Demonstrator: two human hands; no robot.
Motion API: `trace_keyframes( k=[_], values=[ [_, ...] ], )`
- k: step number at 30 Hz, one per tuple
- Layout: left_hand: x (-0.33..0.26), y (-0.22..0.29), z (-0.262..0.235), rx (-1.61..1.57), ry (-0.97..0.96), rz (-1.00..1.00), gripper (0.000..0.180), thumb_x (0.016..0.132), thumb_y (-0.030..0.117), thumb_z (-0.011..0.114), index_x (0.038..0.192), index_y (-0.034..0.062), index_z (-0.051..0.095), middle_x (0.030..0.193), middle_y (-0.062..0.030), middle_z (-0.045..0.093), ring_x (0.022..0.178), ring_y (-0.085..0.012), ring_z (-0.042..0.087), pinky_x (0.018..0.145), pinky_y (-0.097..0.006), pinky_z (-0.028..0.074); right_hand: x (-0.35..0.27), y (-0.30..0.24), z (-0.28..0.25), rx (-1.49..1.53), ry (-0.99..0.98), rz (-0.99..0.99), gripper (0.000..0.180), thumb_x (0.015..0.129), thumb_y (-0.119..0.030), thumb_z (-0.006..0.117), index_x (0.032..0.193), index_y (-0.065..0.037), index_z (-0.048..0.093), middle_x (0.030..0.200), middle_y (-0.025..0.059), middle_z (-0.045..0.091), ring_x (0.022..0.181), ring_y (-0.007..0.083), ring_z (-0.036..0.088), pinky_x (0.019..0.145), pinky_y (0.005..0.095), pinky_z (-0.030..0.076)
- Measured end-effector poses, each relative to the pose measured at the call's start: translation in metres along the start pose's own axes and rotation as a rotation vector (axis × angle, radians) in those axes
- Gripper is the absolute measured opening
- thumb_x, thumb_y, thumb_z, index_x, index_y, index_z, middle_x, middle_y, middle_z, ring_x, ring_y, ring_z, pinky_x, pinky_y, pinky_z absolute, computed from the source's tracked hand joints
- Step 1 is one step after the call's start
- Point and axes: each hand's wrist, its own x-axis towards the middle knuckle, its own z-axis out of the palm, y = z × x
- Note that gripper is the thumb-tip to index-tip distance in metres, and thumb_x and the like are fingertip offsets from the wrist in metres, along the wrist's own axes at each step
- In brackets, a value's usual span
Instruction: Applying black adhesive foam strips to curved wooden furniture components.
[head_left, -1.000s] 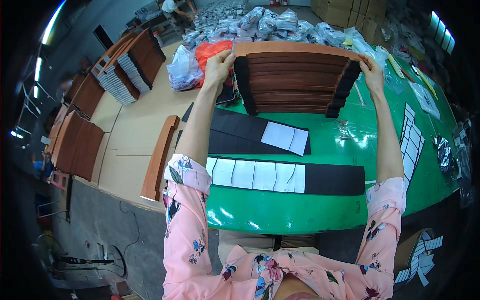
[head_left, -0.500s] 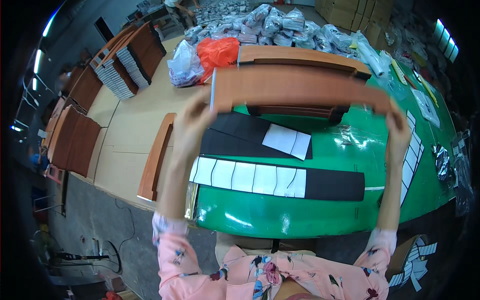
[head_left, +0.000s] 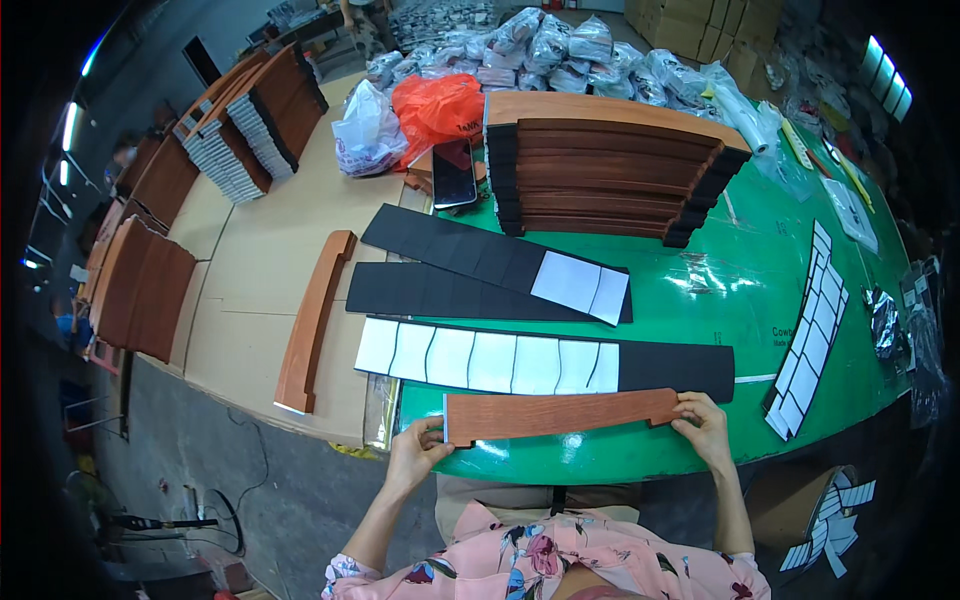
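A brown wood-grain panel (head_left: pixel 560 417), slightly curved and notched at its ends, lies level over the front edge of the green table. My left hand (head_left: pixel 414 458) pinches its left end, beside a pale end strip. At the right end, the thumb and fingers of my right hand (head_left: pixel 704 430) grip the notched corner. Just beyond the panel is a black strip (head_left: pixel 680 372) partly covered with white backing pieces. Farther back, two more black strips (head_left: pixel 440 240) overlap, with white pieces at one end. A stack of brown panels (head_left: pixel 610 180) stands behind them.
A single panel (head_left: pixel 318 320) rests on the cardboard-covered surface (head_left: pixel 250 290) at left. A phone (head_left: pixel 455 185) lies near an orange bag (head_left: pixel 437 112). White pieces (head_left: pixel 810 330) lie at right. More panel stacks (head_left: pixel 148 285) stand far left; bagged goods (head_left: pixel 550 45) are piled behind.
Both hands have brought the panel down and toward me, from in front of the stack to the table's front edge. The stack and phone, previously covered, now show.
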Motion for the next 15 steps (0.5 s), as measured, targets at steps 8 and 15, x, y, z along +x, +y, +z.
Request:
trace_keyframes(
  k=[8,15],
  values=[
    [0.088,0.123,-0.011,0.617,0.188,0.874,0.025,0.08,0.011,0.064,0.104,0.0035,0.063,0.098,-0.0146,0.064,0.088,-0.0297,0.063,0.074,-0.036,0.05,0.11,-0.08,-0.03,-0.484,0.203,-0.685,0.023,0.077,-0.002,0.063,0.1,0.0,0.06,0.105,0.0163,0.061,0.101,0.0322,0.058,0.086,0.0382,0.047],
    [0.105,0.184,0.043,0.348,0.051,1.138,0.025,0.078,0.001,0.064,0.102,0.0033,0.061,0.101,-0.0138,0.063,0.089,-0.0262,0.063,0.076,-0.031,0.049,0.238,-0.187,-0.003,-0.586,0.385,-1.015,0.036,0.075,-0.005,0.066,0.11,-0.003,0.056,0.116,0.0137,0.056,0.111,0.0322,0.051,0.092,0.0393,0.043]
  ],
)
